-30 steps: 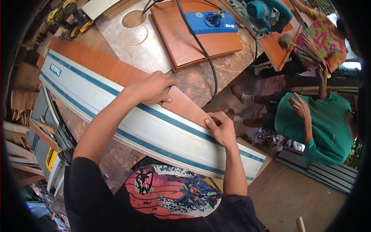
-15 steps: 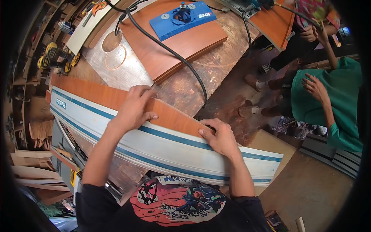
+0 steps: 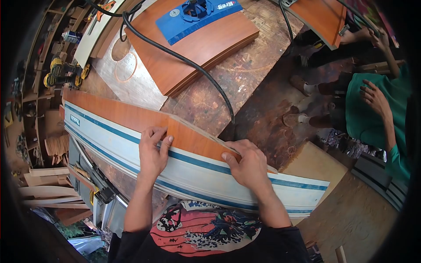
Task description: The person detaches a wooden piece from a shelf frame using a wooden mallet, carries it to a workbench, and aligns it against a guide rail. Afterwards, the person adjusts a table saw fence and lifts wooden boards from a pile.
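A long white guide rail (image 3: 197, 175) with blue stripes lies across the bench in front of my body, over a reddish-brown wooden board (image 3: 188, 136) whose far part shows beyond the rail. My left hand (image 3: 154, 147) rests at the rail's far edge, thumb and fingers apart, fingertips touching the board; it grips nothing. Further right, my right hand (image 3: 247, 162) is closed over the board's far edge, with the thumb on top near the rail's blue stripe and the fingertips hidden.
Beyond lie stacked brown panels (image 3: 193, 52) with a blue Kreg jig (image 3: 197, 17) and a black cable (image 3: 175, 55). Yellow-black drills (image 3: 63, 72) sit at the left. A co-worker in a green shirt (image 3: 372, 109) stands at the right, another person behind.
My left hand has drawn back from the board's far edge toward the rail. My right hand keeps its place on the board. The view has shifted, and the rail appears further right.
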`<state>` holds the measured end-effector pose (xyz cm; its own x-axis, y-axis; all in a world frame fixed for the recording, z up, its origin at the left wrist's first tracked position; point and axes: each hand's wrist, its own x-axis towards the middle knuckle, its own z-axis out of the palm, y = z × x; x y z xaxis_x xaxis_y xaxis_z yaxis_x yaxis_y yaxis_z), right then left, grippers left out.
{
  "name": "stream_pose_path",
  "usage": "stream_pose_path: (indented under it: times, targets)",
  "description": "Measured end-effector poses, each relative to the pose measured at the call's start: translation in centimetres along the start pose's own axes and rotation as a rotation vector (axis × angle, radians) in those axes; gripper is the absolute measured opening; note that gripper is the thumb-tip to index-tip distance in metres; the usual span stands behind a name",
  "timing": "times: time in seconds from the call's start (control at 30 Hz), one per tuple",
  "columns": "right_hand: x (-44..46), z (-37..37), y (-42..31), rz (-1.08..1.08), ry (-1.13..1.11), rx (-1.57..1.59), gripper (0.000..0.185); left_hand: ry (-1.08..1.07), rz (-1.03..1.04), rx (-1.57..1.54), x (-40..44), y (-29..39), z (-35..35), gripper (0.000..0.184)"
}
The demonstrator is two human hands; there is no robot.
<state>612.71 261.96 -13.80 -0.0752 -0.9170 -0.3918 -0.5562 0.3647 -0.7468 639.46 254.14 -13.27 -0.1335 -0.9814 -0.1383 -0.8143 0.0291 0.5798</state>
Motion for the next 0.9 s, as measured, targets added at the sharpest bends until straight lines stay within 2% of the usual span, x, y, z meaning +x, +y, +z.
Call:
stream_pose_path:
  times: [0.2,0.4,0.9]
  targets:
    - [0.0,0.1,0.1,-0.032,0.016,-0.002,0.029,-0.072,-0.025,-0.037,0.4,-0.6,-0.4,0.029]
    - [0.0,0.1,0.1,-0.036,0.017,0.005,0.030,-0.074,-0.070,-0.140,0.6,-0.9,-0.4,0.031]
    - [0.3,-0.2,0.0,-0.006,-0.031,0.038,0.030,-0.093,-0.126,-0.167,1.2,-0.8,-0.7,0.032]
